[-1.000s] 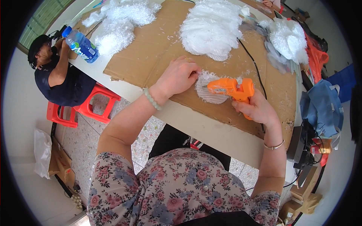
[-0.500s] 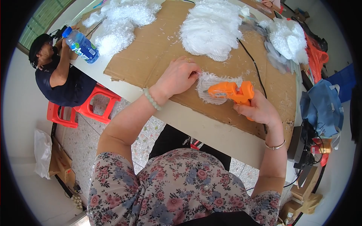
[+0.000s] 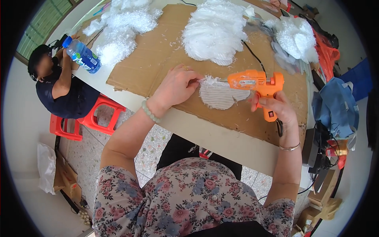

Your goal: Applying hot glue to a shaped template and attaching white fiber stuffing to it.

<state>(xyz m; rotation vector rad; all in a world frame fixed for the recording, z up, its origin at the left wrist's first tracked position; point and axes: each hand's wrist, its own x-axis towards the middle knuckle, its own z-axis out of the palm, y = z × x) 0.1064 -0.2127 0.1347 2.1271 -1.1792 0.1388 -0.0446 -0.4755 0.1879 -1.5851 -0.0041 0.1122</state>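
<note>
Left hand (image 3: 176,87) pinches the white pad (image 3: 219,97) by its left edge, right hand (image 3: 281,107) gripping a glue gun (image 3: 252,80).

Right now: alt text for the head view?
The right hand holds an orange glue gun, pointing left near a small white ribbed patch whose upper-left edge the left hand pinches. The patch lies on cardboard over a white table. Fluffy white piles lie beyond; a blue-capped bottle and seated person are at left.

The pale table (image 3: 197,126) over there carries a worn sheet of brown cardboard (image 3: 158,65), with a blue-capped bottle (image 3: 83,56) standing near it; on the cardboard lie a shaggy white heap (image 3: 213,33) and a small, fray-edged ribbed white piece (image 3: 218,97)
</note>
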